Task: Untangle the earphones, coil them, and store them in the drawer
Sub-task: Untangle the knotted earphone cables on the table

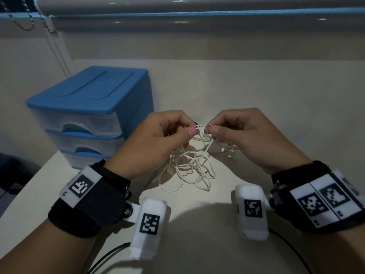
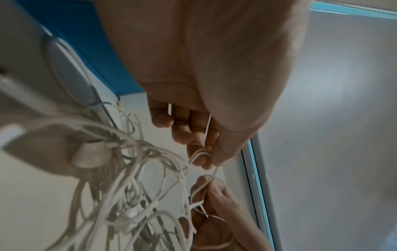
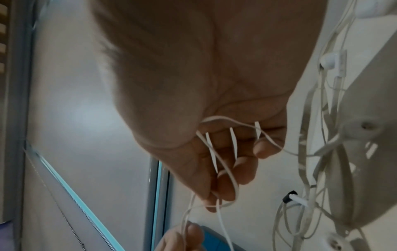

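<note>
Pinched between thumb and forefinger of both hands, a knot of white earphones point(image 1: 199, 133) is lifted just above a pale table point(image 1: 256, 91) in the head view. Left hand point(image 1: 158, 139) and right hand point(image 1: 246, 135) meet close together at the top of the tangle, fingers curled, while the rest of the cable hangs down in loose loops onto the tabletop near the wrists. A blue drawer unit point(image 1: 88, 107) with clear-fronted drawers, all closed, stands on the table just left of the left hand. Both wrists carry black straps with white marker blocks.

From the left wrist view, the left hand point(image 2: 204, 84) grips a small doubled loop of cord at its fingertips point(image 2: 199, 159), with the right hand point(image 2: 217, 212) just beyond holding the next stretch of the same cord. The earphones point(image 2: 137, 169) spill to the left, one earbud showing among them.

From the right wrist view, the right hand point(image 3: 204, 101) has cord threaded across its curled fingers point(image 3: 244, 169); the earphones point(image 3: 322, 135) trail to the right, and the left hand point(image 3: 182, 237) holds a strand below.
</note>
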The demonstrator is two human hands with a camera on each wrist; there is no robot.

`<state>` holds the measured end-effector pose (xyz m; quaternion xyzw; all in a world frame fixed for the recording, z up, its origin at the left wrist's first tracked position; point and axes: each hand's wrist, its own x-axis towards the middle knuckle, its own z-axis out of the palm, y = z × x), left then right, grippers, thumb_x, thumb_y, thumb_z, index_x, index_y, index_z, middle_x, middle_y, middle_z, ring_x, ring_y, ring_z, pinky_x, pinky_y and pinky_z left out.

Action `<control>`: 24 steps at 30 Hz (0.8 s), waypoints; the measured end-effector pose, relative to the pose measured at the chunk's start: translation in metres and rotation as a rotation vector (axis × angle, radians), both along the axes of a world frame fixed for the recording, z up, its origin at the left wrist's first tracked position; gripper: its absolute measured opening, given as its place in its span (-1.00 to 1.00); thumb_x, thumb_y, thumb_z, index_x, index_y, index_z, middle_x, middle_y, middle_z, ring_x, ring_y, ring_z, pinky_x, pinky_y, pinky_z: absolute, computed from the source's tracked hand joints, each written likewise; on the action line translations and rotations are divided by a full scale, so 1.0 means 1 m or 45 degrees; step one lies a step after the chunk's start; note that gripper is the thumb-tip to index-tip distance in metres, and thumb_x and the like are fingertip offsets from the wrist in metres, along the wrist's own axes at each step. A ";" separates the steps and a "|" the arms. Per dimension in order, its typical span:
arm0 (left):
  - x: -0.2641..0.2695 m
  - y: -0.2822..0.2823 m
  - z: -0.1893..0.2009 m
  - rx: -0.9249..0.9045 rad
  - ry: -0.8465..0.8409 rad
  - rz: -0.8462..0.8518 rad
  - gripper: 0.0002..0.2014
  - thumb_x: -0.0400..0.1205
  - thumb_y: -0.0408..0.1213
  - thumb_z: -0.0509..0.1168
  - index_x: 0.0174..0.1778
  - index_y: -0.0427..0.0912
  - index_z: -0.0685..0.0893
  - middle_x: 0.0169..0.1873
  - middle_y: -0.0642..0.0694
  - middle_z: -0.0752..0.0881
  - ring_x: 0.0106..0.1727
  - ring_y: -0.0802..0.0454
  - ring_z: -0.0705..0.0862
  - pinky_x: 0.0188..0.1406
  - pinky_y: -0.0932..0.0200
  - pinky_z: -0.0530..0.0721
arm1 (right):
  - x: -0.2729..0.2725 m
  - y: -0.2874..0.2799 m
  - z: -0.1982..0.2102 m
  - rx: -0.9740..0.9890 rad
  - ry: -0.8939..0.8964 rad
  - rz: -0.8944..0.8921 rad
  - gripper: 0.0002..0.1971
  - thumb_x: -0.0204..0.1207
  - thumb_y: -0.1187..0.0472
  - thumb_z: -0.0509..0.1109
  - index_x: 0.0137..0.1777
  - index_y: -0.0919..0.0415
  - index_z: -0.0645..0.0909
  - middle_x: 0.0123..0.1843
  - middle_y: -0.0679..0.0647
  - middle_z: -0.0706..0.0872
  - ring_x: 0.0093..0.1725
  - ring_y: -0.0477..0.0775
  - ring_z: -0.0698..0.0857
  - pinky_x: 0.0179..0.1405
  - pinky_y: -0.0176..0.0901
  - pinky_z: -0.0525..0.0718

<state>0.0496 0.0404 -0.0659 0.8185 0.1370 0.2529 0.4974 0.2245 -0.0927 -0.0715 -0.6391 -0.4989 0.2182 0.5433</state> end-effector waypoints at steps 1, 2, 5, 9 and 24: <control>0.000 0.000 0.000 0.003 0.001 -0.003 -0.90 0.71 -0.31 0.41 -0.07 -0.25 0.78 -0.37 -0.15 0.70 -0.33 0.19 0.66 -0.23 0.30 0.59 | 0.000 0.000 0.000 -0.004 0.033 0.018 -0.90 0.61 0.29 0.51 -0.11 0.28 0.81 -0.25 0.23 0.77 -0.26 -0.06 0.64 -0.15 -0.16 0.56; 0.000 0.001 0.000 0.010 0.000 -0.006 -0.91 0.70 -0.32 0.42 -0.08 -0.26 0.77 -0.37 -0.15 0.70 -0.33 0.19 0.66 -0.23 0.29 0.59 | -0.001 0.000 0.000 -0.011 0.054 0.035 -0.90 0.61 0.31 0.50 -0.12 0.30 0.80 -0.26 0.20 0.76 -0.27 -0.08 0.64 -0.18 -0.23 0.55; 0.000 0.001 -0.001 0.030 -0.010 0.002 -0.91 0.71 -0.32 0.41 -0.08 -0.25 0.75 -0.38 -0.11 0.71 -0.33 0.13 0.63 -0.23 0.21 0.60 | -0.003 0.003 -0.001 -0.021 0.084 0.047 -0.94 0.59 0.38 0.47 -0.07 0.30 0.78 -0.28 0.13 0.75 -0.30 -0.07 0.65 -0.26 -0.32 0.53; 0.001 0.002 -0.001 0.021 -0.030 0.013 -0.91 0.70 -0.37 0.42 -0.10 -0.30 0.74 -0.39 -0.13 0.67 -0.33 0.13 0.64 -0.22 0.23 0.60 | 0.000 0.006 -0.004 0.087 0.067 -0.007 -0.73 0.53 0.53 0.47 0.07 0.16 0.67 -0.10 0.05 0.73 -0.26 0.00 0.57 -0.21 -0.22 0.61; 0.001 0.001 -0.002 0.019 -0.041 -0.036 -0.89 0.68 -0.32 0.43 -0.13 -0.27 0.74 -0.33 -0.44 0.57 -0.30 -0.09 0.50 -0.19 0.00 0.51 | -0.002 0.005 -0.004 0.098 0.017 0.053 -0.85 0.47 0.40 0.61 -0.05 0.25 0.71 -0.16 0.10 0.74 -0.22 0.05 0.63 -0.24 -0.06 0.65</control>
